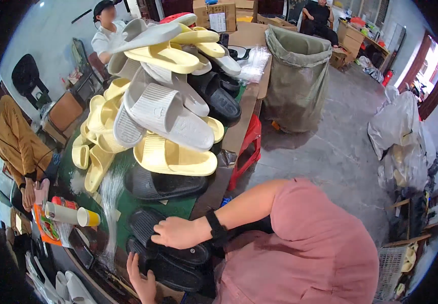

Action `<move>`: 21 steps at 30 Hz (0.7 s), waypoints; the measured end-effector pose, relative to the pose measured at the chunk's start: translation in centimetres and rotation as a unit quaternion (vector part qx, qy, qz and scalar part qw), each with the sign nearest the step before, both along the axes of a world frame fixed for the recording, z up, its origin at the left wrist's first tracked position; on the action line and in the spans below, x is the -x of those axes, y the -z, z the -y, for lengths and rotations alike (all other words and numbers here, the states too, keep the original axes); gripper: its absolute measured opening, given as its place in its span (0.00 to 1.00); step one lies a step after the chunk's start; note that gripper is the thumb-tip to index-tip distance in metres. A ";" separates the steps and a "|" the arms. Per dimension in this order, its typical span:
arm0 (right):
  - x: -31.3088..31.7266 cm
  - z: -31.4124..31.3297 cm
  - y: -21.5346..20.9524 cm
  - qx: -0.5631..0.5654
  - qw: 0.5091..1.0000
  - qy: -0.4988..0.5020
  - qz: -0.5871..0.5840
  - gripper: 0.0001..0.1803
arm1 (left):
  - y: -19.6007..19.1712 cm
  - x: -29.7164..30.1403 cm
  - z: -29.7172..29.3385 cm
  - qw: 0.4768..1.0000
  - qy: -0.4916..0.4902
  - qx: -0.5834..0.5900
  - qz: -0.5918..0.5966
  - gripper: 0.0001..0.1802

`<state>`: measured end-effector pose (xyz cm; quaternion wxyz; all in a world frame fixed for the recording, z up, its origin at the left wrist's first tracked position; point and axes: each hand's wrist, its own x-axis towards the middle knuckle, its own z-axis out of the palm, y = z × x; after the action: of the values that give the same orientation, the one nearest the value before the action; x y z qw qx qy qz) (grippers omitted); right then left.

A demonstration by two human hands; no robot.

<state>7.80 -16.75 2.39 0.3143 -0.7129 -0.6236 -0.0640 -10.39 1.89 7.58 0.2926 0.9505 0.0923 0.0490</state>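
Two black slide sandals lie side by side on the table in front of me. My right hand [181,233] is over the farther black slide [145,223], its fingers curled together; what they pinch, if anything, is hidden. A small pale round spot shows on that slide just below the hand. Beside the nearer black slide [173,271], at its left end, my left hand [142,282] is held with fingers apart and nothing in them. A bundle of thin clear plastic strands [110,210] lies on the green tabletop [127,202] to the left.
A tall pile of yellow slides [178,161], grey slides [170,114] and black slides rises just beyond. Cups [88,217] and a dark phone-like object [82,247] sit at left. Beyond the table stands a large grey-green sack [297,76]. People sit around the room.
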 end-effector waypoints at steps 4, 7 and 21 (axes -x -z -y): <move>0.9 -0.9 1.6 0.029 0.999 -0.042 0.012 0.08 | 0.2 0.3 2.1 0.992 -0.023 -0.100 0.073 0.23; 1.3 -1.2 1.8 0.024 0.997 -0.069 -0.023 0.08 | 0.7 0.2 3.8 0.990 -0.085 -0.074 0.089 0.27; 0.1 -0.6 -2.5 0.043 0.992 -0.063 -0.104 0.03 | 0.4 0.0 4.6 0.968 -0.125 -0.018 0.217 0.04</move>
<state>7.66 -16.18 4.93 0.3495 -0.6880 -0.6335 0.0570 -10.41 -2.69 7.15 0.2796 0.9032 0.1438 0.2923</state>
